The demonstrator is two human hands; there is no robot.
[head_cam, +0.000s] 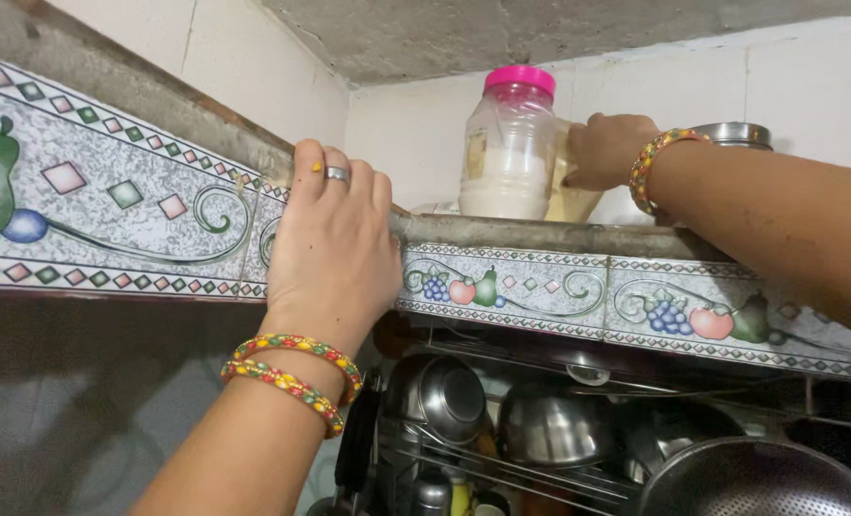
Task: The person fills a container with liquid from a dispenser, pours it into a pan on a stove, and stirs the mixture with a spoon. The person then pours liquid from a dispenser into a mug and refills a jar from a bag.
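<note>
steel bowls (444, 397); colander (760, 483); lidded tin (736, 135)

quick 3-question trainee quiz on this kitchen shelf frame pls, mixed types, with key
1. True or false: the left hand lies flat on the tiled shelf edge.
2. The jar beside the right hand has a lid of which colour? A green, B pink, C white
3. Fill in: on the rack under the shelf sit steel ____.

Key: 1 true; 2 B; 3 bowls. What the right hand grips behind the jar cannot be told for sure.
</note>
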